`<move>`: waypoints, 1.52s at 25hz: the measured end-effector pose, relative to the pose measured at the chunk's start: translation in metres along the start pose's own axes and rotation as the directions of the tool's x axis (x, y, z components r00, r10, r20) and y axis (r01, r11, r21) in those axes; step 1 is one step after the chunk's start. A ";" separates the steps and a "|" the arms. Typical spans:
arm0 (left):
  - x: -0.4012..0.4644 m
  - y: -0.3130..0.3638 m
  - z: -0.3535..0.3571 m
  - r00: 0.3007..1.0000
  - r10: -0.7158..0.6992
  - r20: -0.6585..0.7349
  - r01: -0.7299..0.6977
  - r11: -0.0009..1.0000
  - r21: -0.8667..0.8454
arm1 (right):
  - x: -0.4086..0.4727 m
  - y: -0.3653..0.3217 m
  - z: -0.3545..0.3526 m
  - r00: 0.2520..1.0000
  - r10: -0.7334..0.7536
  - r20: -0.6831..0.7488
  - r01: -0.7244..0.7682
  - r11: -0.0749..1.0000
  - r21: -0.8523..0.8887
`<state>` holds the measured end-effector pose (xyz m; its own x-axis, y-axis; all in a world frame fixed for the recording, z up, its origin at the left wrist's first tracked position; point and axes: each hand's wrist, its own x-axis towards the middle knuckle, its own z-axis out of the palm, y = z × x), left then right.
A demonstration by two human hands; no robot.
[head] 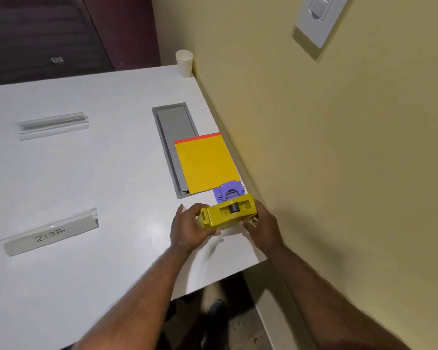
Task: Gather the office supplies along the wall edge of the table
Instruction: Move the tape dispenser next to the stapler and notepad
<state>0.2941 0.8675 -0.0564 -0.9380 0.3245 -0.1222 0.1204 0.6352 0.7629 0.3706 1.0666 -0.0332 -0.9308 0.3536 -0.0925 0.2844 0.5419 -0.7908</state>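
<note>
White desk (86, 173) against yellow wall: both hands, left (187, 229) & right (263, 227), clamp the yellow tape dispenser (228, 214) at its ends near the wall edge, just beside purple hole punch (226, 192) & yellow notepad (205, 165); prob. heavy, rigid, smooth plastic, so grip by the ends.

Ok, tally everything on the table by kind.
Yellow tape dispenser: 1
Purple hole punch: 1
Yellow notepad: 1
Clear name-plate holders: 2
Paper cup: 1
Total: 6
</note>
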 end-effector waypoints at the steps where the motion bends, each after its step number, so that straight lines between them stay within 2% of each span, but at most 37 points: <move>1: 0.001 0.000 0.005 1.000 -0.005 -0.003 0.005 1.000 0.003 | 0.002 0.003 0.001 1.000 0.022 -0.005 -0.022 1.000 0.007; 7: 0.005 0.001 0.026 1.000 0.017 -0.016 -0.017 1.000 0.009 | 0.006 0.021 0.006 0.991 0.135 0.023 -0.136 0.989 0.057; 14: 0.008 0.004 0.035 0.999 0.000 -0.052 -0.001 1.000 -0.026 | 0.015 0.031 0.014 0.980 0.201 0.016 -0.201 0.980 0.009; 26: 0.010 0.000 0.036 0.998 -0.051 0.026 0.053 0.994 -0.092 | 0.005 0.029 0.010 0.982 0.182 0.040 -0.178 0.980 -0.094; 29: 0.003 -0.001 0.029 0.998 -0.055 0.044 0.056 0.998 -0.034 | -0.006 0.017 0.010 0.996 0.093 -0.013 -0.094 0.986 -0.140; 34: -0.024 0.004 -0.008 0.999 -0.025 -0.038 0.027 0.999 0.035 | -0.017 -0.019 0.013 0.973 -0.219 -0.070 0.208 0.968 -0.139; 38: -0.053 0.015 -0.059 0.988 0.011 -0.154 -0.006 0.999 0.032 | -0.018 -0.063 0.032 0.958 -0.279 -0.069 0.275 0.959 -0.061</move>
<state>0.3262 0.8183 -0.0012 -0.9754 0.2199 -0.0145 0.1367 0.6554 0.7428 0.3624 1.0020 -0.0011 -0.9551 0.2399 0.1740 0.0304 0.6635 -0.7476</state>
